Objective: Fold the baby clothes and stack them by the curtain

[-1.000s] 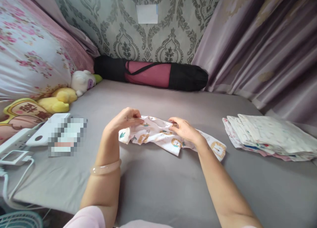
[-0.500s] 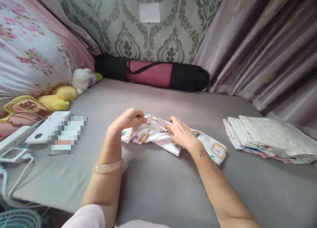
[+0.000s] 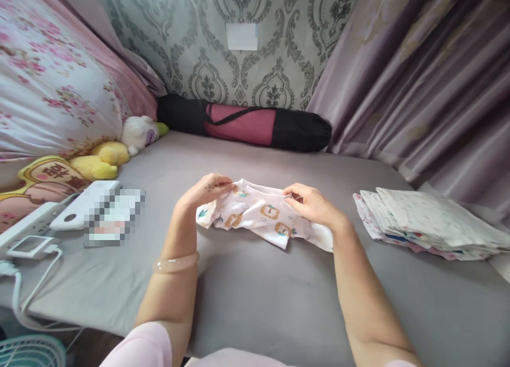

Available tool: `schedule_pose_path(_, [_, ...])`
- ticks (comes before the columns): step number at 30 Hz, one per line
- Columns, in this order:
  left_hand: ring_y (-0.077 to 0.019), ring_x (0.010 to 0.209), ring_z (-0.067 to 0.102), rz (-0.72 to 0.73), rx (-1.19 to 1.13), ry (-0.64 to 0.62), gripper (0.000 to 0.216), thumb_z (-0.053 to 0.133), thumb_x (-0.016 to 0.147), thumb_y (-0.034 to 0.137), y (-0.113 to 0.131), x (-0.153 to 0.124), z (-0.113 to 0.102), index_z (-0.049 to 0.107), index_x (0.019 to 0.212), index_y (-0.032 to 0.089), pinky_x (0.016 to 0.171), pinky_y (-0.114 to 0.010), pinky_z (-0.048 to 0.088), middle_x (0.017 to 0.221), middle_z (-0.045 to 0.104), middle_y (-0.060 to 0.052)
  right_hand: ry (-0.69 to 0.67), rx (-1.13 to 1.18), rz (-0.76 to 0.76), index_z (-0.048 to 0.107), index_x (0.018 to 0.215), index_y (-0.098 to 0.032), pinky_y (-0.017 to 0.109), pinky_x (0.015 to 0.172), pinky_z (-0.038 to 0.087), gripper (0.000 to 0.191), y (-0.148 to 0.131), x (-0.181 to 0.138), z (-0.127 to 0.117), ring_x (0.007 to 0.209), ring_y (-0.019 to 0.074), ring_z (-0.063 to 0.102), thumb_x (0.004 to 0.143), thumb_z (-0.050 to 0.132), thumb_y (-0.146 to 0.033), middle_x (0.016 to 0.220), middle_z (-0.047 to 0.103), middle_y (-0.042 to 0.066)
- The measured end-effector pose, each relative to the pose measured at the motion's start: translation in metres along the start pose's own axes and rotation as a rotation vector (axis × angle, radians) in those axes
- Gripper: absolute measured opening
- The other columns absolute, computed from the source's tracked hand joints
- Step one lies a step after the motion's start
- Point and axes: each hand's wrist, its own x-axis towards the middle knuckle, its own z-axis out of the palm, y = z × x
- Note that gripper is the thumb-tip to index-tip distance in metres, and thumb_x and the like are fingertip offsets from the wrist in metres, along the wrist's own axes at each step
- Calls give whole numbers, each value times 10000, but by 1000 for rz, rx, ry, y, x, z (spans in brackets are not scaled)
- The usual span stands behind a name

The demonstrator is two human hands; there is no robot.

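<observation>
A small white garment (image 3: 258, 216) printed with lions lies crumpled on the grey bed sheet (image 3: 255, 292) in front of me. My left hand (image 3: 205, 191) pinches its upper left edge, and a pale bangle sits on that wrist. My right hand (image 3: 314, 205) pinches the upper edge further right, so the top hem runs stretched between the two hands. The garment's lower part rests on the sheet.
A stack of folded printed cloths (image 3: 426, 223) lies at the right. A black and pink roll bag (image 3: 247, 122) sits against the wallpapered wall. Plush toys (image 3: 107, 157), a floral pillow, a white device (image 3: 83, 205) and a cable lie at the left. Purple curtains hang right.
My right hand has slid rightward along the garment's top edge and pulled it straighter. The left hand has kept its pinch in nearly the same place.
</observation>
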Motion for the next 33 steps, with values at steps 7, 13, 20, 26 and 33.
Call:
schedule_pose_path(7, [-131,608,470,25,12,133,437,451,859,521,11,-2,-6,698,851,161,516,-210,330,665,579,3,201,-11,100,586,1181,-223,299,745,449,323,-6,3,6,792,192,617,926,416,-324,904,682,39])
schedule_pose_path(13, [-141,655,535,135,87,204,407,498,853,511,43,-19,-47,729,920,183,562,-211,377,776,673,-18,112,-85,141,704,906,-185,289,703,442,365,-22,-2,-24,775,199,624,886,526,-503,812,692,54])
schedule_pose_path(20, [-143,725,564,314,198,372,381,536,858,494,103,-55,-100,745,984,201,635,-213,414,843,696,-8,-82,254,-21,718,1009,-229,281,711,494,424,-63,-28,-101,831,178,646,743,684,-558,925,722,24])
schedule_pose_path(26, [-95,681,490,308,200,420,428,578,855,492,130,-51,-140,724,1030,130,629,-209,365,780,642,-8,399,-22,-17,730,859,-193,299,611,456,435,-84,-21,-141,745,212,630,750,686,-612,728,682,36])
schedule_pose_path(33, [-143,673,535,223,247,419,331,583,786,437,98,4,-139,743,869,159,592,-220,397,672,618,-17,495,-230,-89,736,875,-185,307,666,448,365,-85,16,-133,745,196,618,823,639,-533,727,679,38])
